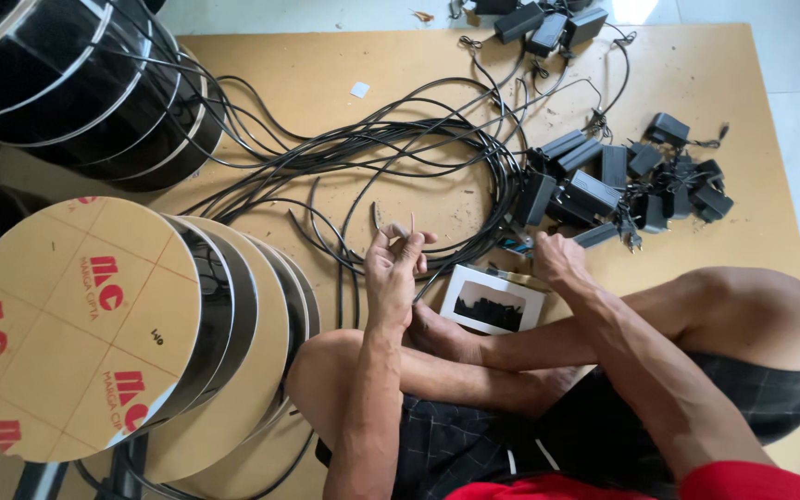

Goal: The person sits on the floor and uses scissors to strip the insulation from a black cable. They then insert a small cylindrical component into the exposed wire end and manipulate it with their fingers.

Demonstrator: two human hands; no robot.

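You are sitting cross-legged on a tan wooden board [326, 83] laid on the floor. Your left hand [396, 268] is raised with its fingers pinched narrow around a thin pale cable tie [412, 225] that stands upright. Your right hand [557, 259] is closed down on the end of a black power cable [511, 243], beside a small white open box with a dark inside [491, 301] that rests by your foot. A tangle of looped black cables [400, 148] spreads in front of both hands. To the right of it lies a heap of black power adapters [622, 181]. On your left lean large round cardboard-faced reels [76, 324].
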